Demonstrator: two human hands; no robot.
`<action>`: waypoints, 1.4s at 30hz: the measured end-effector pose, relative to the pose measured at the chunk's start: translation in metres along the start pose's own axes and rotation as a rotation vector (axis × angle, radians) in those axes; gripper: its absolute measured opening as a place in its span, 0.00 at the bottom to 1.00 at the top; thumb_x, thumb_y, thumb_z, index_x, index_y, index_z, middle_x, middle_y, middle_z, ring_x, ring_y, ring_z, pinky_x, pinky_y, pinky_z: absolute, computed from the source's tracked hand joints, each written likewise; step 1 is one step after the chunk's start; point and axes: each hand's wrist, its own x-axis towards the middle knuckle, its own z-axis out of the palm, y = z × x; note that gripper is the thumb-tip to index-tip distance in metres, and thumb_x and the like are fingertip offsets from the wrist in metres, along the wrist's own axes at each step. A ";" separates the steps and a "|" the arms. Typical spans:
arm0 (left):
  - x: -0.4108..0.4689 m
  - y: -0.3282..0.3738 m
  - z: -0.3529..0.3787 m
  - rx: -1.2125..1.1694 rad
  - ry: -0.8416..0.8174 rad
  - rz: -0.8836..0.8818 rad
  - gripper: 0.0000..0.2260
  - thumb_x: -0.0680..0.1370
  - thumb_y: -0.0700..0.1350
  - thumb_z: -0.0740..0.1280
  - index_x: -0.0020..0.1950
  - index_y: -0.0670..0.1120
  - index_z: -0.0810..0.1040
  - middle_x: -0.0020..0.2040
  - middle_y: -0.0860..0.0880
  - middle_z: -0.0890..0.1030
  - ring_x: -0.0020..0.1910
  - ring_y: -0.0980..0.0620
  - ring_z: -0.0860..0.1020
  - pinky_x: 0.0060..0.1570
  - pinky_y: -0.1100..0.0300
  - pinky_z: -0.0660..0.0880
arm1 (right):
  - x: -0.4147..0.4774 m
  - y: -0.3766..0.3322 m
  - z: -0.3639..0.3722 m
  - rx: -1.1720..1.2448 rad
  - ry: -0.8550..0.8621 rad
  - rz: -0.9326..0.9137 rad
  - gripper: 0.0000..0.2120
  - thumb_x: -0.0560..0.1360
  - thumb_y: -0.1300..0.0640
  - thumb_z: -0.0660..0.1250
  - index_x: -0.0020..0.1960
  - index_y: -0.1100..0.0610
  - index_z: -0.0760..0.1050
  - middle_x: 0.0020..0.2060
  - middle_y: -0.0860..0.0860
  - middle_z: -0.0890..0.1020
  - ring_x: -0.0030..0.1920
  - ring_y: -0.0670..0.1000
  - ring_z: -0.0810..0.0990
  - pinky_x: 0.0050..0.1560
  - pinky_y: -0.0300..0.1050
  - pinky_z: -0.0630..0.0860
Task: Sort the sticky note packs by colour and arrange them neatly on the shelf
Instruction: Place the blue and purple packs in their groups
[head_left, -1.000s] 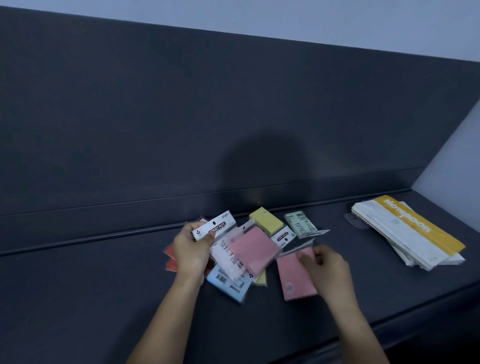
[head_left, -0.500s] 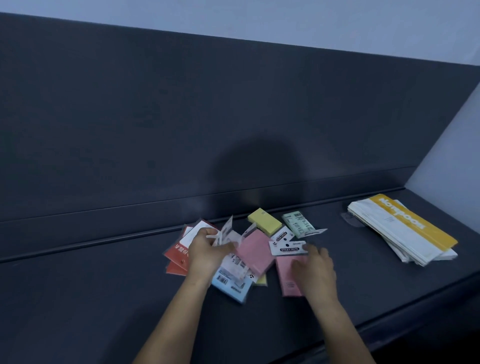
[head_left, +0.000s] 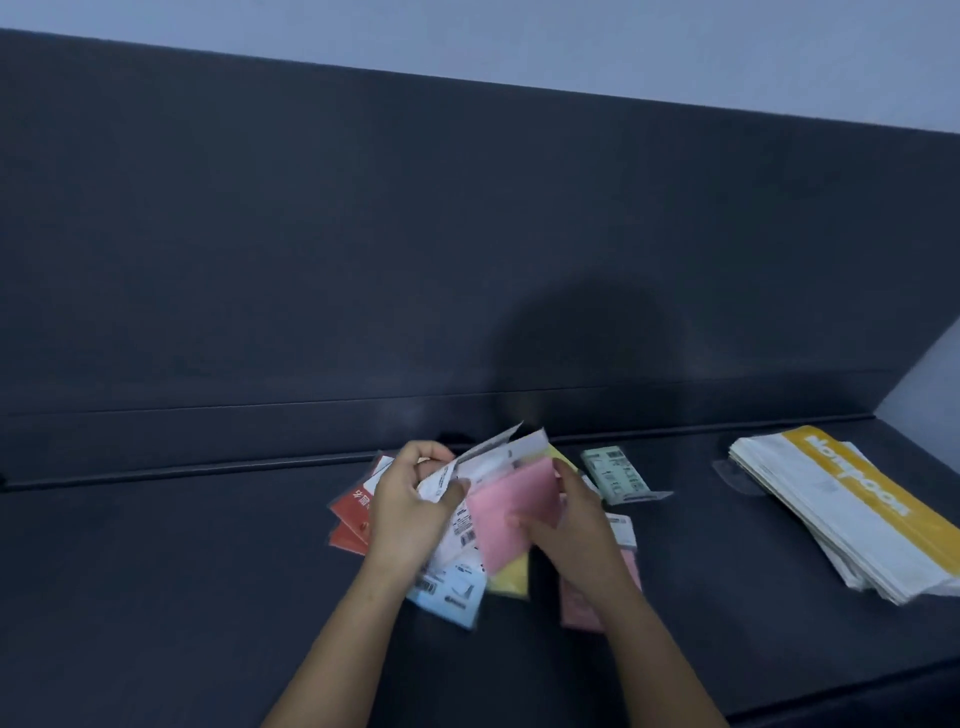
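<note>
Sticky note packs lie in a loose heap on the dark shelf (head_left: 156, 571). My left hand (head_left: 410, 504) grips the white header card of a raised pack (head_left: 498, 457). My right hand (head_left: 576, 530) holds the right edge of a pink pack (head_left: 511, 512) that is tilted up between both hands. Under them lie a blue pack (head_left: 449, 592) and a yellow pack (head_left: 511, 574). Red packs (head_left: 353, 512) stick out to the left of my left hand. Another pink pack (head_left: 579, 608) lies under my right forearm. A green pack (head_left: 615, 475) rests apart at the right.
A stack of white and yellow notebooks (head_left: 841, 512) lies at the right end of the shelf. The shelf's dark back panel (head_left: 467, 234) rises right behind the heap. The front edge of the shelf (head_left: 857, 691) runs below at the right.
My right hand has left the pink pack on the shelf and moved up left onto the pink pack in the heap. My left hand has lifted the white-carded pack higher.
</note>
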 end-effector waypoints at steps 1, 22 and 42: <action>-0.002 0.004 -0.004 -0.084 0.003 -0.002 0.12 0.71 0.32 0.71 0.44 0.48 0.74 0.42 0.52 0.82 0.42 0.51 0.79 0.42 0.58 0.73 | 0.002 -0.003 -0.001 0.092 -0.007 0.004 0.38 0.64 0.47 0.76 0.69 0.53 0.66 0.62 0.49 0.74 0.63 0.51 0.72 0.64 0.55 0.71; -0.178 -0.014 -0.330 -0.512 0.812 -0.139 0.05 0.76 0.34 0.63 0.49 0.41 0.76 0.37 0.47 0.84 0.32 0.55 0.82 0.28 0.64 0.76 | -0.151 -0.205 0.216 0.828 -0.520 0.044 0.08 0.73 0.63 0.69 0.51 0.53 0.77 0.46 0.50 0.84 0.47 0.48 0.83 0.51 0.47 0.77; -0.351 -0.065 -0.611 -1.004 1.192 -0.033 0.10 0.82 0.44 0.54 0.46 0.44 0.72 0.29 0.52 0.82 0.25 0.57 0.80 0.23 0.64 0.76 | -0.353 -0.375 0.442 0.910 -0.925 0.122 0.11 0.75 0.67 0.64 0.53 0.53 0.76 0.47 0.51 0.84 0.46 0.49 0.83 0.37 0.36 0.79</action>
